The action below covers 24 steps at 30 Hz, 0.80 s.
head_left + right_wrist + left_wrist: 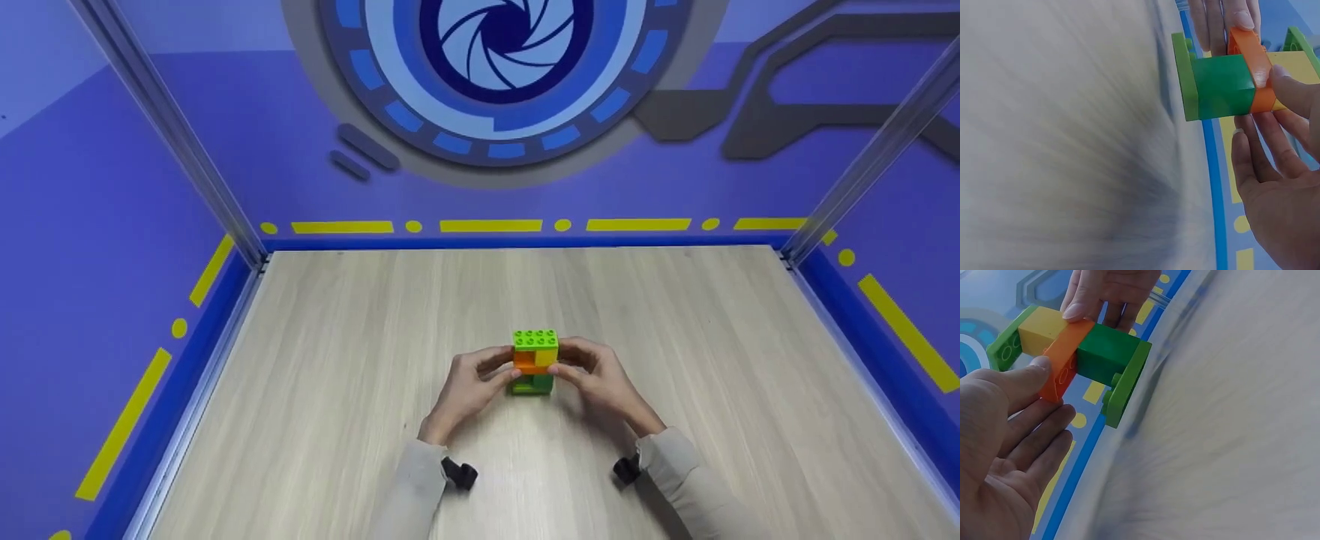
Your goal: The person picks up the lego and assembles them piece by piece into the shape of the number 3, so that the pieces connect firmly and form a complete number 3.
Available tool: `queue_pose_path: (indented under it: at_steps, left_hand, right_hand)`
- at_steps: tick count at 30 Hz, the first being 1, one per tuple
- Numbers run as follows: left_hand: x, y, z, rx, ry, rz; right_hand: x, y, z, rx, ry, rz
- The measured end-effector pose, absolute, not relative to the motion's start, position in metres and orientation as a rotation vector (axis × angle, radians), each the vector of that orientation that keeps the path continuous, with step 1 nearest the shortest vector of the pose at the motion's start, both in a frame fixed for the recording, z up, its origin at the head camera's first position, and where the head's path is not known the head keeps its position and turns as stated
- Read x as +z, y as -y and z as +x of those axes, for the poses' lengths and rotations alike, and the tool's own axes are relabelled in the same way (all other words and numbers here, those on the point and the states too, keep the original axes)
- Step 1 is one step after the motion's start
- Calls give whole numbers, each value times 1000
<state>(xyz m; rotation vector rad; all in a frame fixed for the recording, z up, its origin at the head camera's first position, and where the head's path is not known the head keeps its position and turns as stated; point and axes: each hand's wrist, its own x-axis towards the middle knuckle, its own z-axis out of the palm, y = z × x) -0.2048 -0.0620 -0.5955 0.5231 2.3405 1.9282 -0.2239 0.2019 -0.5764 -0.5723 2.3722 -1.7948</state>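
Between the two hands stands a stack of toy building blocks. From the top it has a lime green plate [535, 340], a yellow brick [1044, 331], an orange plate [1068, 354], a dark green brick [1223, 87] and a lime green bottom plate [1127, 385]. The left hand [471, 382] pinches the orange plate's left end, its thumb on the near side. From the right, the right hand [606, 379] holds the stack, thumb at the orange plate beside the yellow brick. Whether the bottom plate touches the table cannot be told.
A light wood-grain table [337, 337] lies beneath the hands. Blue panels with yellow marks [491, 226] and metal corner posts [172, 127] enclose it at the back and sides. Black wrist devices [460, 475] sit by both grey sleeves.
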Motion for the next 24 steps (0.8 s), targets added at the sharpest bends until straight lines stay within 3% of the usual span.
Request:
queue_pose_path:
  at_steps: [14,24]
  left_hand:
    - [-581,66,-212,1858,-2383,685]
    - [-579,63,-222,1825,-2483,808]
  right_hand:
    - [-564,-198,-226,-1816,-2354,-350]
    - [-559,-199,-233,-1815,-2299,-358]
